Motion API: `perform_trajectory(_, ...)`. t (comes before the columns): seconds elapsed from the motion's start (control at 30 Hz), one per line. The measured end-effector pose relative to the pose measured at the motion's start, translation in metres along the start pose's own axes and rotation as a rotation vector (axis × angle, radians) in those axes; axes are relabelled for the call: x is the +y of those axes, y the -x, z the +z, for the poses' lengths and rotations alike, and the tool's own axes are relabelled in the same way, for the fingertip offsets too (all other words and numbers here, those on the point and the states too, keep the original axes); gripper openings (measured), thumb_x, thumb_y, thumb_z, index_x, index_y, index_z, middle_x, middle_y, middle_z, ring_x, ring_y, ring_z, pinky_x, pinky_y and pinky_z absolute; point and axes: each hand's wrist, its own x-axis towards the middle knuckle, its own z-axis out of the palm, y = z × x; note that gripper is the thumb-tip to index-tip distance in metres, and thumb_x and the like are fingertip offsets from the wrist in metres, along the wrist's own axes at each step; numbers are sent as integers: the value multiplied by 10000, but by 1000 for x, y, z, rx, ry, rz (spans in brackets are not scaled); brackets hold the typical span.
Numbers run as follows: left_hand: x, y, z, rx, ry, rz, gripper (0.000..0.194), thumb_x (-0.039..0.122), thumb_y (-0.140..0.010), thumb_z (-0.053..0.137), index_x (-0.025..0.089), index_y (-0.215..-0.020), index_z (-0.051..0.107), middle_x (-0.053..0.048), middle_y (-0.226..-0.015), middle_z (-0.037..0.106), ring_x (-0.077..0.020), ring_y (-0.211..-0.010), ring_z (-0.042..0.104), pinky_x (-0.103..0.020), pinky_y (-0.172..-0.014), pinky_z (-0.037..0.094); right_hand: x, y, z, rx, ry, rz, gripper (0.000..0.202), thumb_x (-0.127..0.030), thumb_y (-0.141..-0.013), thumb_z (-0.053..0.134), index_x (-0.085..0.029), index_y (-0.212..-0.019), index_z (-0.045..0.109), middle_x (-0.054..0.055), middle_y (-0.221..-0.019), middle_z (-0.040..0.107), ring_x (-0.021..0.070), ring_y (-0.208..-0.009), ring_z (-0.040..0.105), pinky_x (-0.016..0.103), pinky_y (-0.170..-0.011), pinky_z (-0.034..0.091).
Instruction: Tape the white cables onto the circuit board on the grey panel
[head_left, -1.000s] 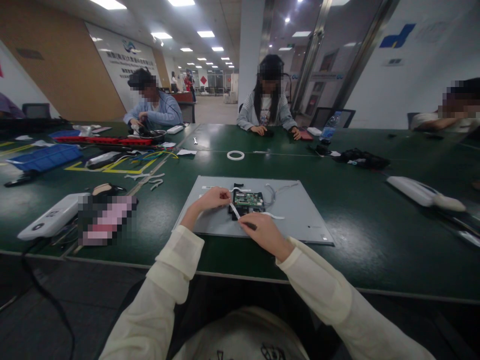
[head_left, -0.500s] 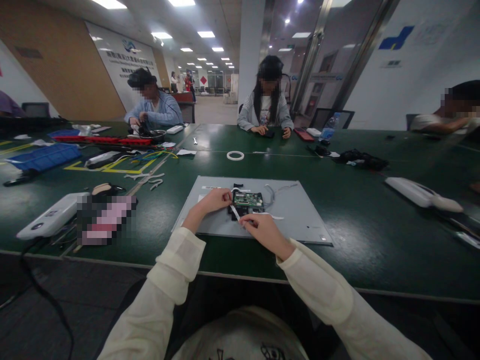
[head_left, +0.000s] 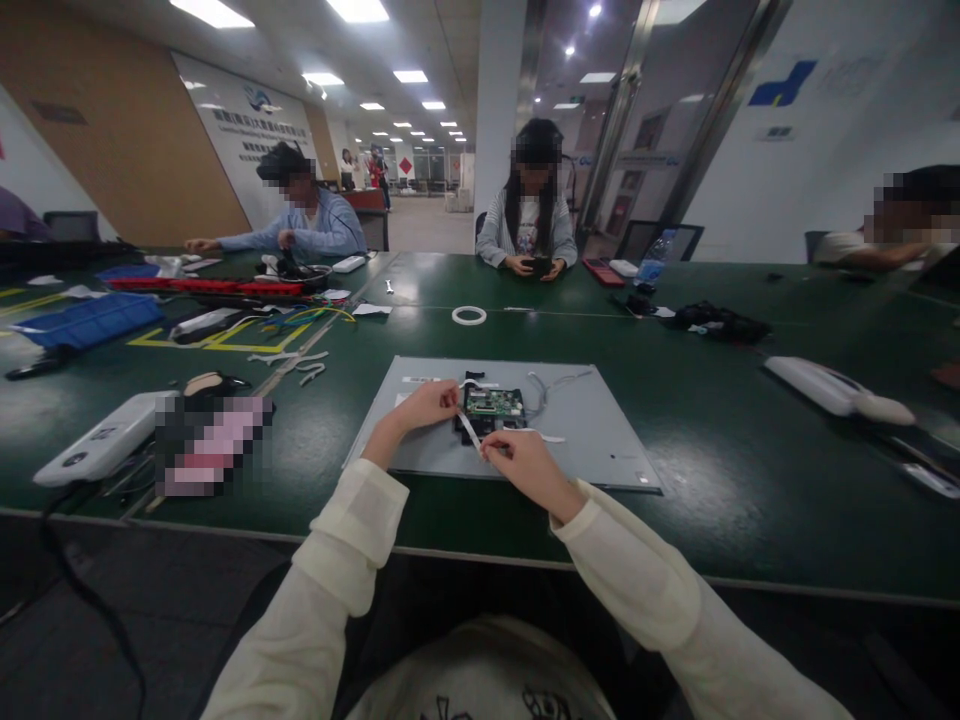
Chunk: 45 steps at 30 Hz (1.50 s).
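A grey flat panel (head_left: 600, 440) lies on the green table in front of me. On it sits a green circuit board (head_left: 493, 402) among black parts. A short white strip of tape (head_left: 470, 430) slants between my two hands, left of the board. My left hand (head_left: 429, 405) pinches its upper end, and my right hand (head_left: 525, 460) pinches its lower end. Another white strip (head_left: 551, 438) lies right of the board. Thin grey wires (head_left: 540, 390) run from the board's right side over the panel.
A white tape roll (head_left: 469, 315) lies beyond the panel. To the left are white scraps (head_left: 300, 362), a white power bank (head_left: 109, 435) and a blue tray (head_left: 90, 318). Another white device (head_left: 814, 385) lies at the right. Co-workers sit across the table.
My hands keep their pinch on the tape strip and have barely moved. Across the table, one co-worker has stretched an arm out leftward; another now has both hands at a dark phone-like object.
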Motion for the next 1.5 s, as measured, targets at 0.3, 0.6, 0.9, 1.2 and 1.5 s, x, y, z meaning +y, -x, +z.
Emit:
perform_trajectory(0.3,2,-3,-1,-45,53,-29,94,159,-707,534,163,-797,558,19,-659,574,-124,-631,539,-222,-608,412,-2,-1,-1,-10,-17,-1,168,-200,-809,524,-186,-814,691,9,-790,700,132,-682,606,237,-661,398)
perform_trajectory(0.6,6,-5,-3,-74,-6,-48,51,139,-703,509,176,-738,515,32,-631,530,-119,-614,515,-211,-586,385,-3,-2,-1,-20,-16,35,169,-183,-809,527,-183,-860,688,8,-780,699,122,-654,605,219,-630,413)
perform_trajectory(0.9,16,-6,-5,-89,-39,-102,83,135,-697,501,193,-756,506,28,-642,555,-140,-630,541,-222,-592,389,-5,-2,-2,-16,14,22,169,-185,-812,525,-198,-869,683,8,-775,689,127,-623,588,227,-598,406)
perform_trajectory(1.2,16,-6,-5,-89,-88,-91,86,127,-701,507,192,-758,510,23,-650,568,-143,-637,553,-222,-596,387,-3,1,0,-6,40,-37,171,-173,-831,506,-202,-880,667,8,-811,680,133,-696,602,233,-656,424)
perform_trajectory(1.5,14,-3,-3,-58,-131,-19,91,127,-704,492,189,-764,519,18,-661,559,-134,-617,525,-224,-586,377,0,1,-3,63,197,-231,211,-194,-867,458,-184,-970,641,64,-949,662,166,-884,596,297,-815,456)
